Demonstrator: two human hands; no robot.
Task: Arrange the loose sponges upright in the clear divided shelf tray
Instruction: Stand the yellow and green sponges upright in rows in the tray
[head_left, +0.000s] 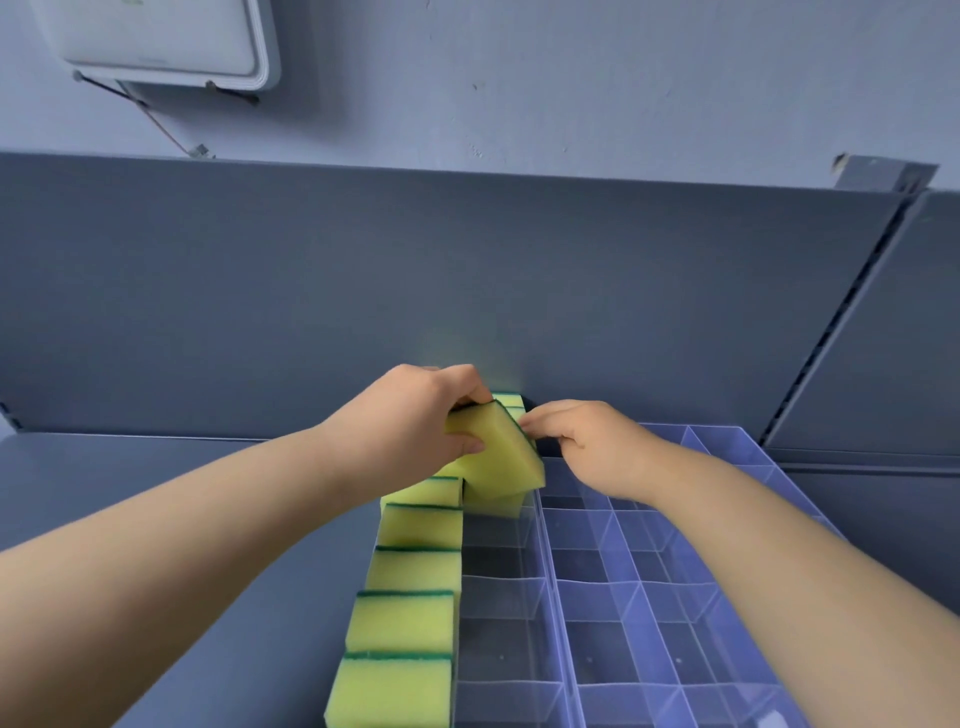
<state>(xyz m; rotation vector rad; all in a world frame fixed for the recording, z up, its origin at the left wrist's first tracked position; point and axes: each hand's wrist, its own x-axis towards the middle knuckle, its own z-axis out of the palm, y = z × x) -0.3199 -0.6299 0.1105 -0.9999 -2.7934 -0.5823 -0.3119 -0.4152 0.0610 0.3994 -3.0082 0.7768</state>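
Note:
A clear divided tray (649, 587) lies on a grey shelf. Several yellow sponges with green scrub edges (410, 577) stand upright in a row along its left column. My left hand (415, 415) grips one tilted yellow sponge (501, 452) above the far end of the second column. My right hand (582, 441) pinches the green edge of that same sponge from the right. More sponges (511, 401) stand at the back behind it, partly hidden.
The grey back panel (467, 291) of the shelf rises right behind the hands. The tray's right compartments (691, 623) hold nothing. A slotted upright (841, 322) runs at the right. A white box (156, 41) hangs on the wall above.

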